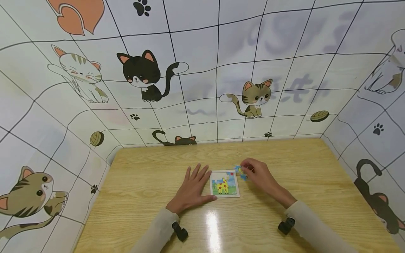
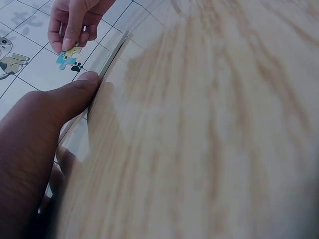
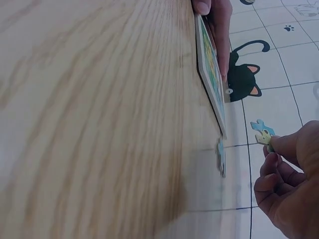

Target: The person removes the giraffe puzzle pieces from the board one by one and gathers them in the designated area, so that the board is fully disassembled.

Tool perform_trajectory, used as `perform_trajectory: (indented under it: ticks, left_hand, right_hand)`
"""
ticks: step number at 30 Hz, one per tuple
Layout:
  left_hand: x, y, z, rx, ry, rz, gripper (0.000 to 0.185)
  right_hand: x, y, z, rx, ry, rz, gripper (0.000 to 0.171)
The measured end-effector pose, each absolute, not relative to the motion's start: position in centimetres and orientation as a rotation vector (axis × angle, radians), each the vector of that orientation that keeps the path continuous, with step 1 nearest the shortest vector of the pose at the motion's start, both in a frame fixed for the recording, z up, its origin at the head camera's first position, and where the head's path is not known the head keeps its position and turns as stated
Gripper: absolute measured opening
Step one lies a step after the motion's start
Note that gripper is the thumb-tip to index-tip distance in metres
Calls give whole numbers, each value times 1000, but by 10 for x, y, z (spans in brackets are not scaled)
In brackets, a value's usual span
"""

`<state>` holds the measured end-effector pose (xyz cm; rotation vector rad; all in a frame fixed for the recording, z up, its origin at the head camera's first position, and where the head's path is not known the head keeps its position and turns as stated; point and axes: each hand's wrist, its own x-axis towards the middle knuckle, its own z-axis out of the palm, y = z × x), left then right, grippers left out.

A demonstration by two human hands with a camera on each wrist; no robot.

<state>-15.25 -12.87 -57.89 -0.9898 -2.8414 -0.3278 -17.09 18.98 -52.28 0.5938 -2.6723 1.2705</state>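
A small square jigsaw puzzle board [image 1: 224, 195] with a white border and a yellow giraffe picture lies on the table; bare white shows at its upper left. My left hand [image 1: 192, 189] rests flat with spread fingers at the board's left side, its thumb touching the lower edge. Just right of the board, my right hand [image 1: 260, 175] pinches a blue and yellow puzzle piece [image 3: 263, 133] between thumb and fingers, raised off the table. Another puzzle piece [image 3: 221, 158] lies on the table beside the board's corner.
The wooden table [image 1: 142, 175] meets a cat-patterned wall covering [image 1: 202, 88] at its back and sides. A small black device [image 1: 180, 232] is strapped to the left wrist, and a similar black device [image 1: 286, 226] to the right.
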Motion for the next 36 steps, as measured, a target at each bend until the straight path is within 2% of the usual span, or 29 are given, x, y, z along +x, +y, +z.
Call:
perform_trajectory:
  ticks: [13, 23, 36]
  left_hand:
    - [-151, -129, -580, -981, -2861, -313, 102]
    - [-153, -128, -579, -973, -2869, -307, 102]
    - [-154, -128, -580, -972, -2876, -299, 102]
  right_hand:
    - [-165, 222, -534, 567, -2640, 1221, 11]
    - [-166, 241, -539, 490, -2739, 1255, 8]
    - [-172, 250, -548, 442, -2824, 1235, 9]
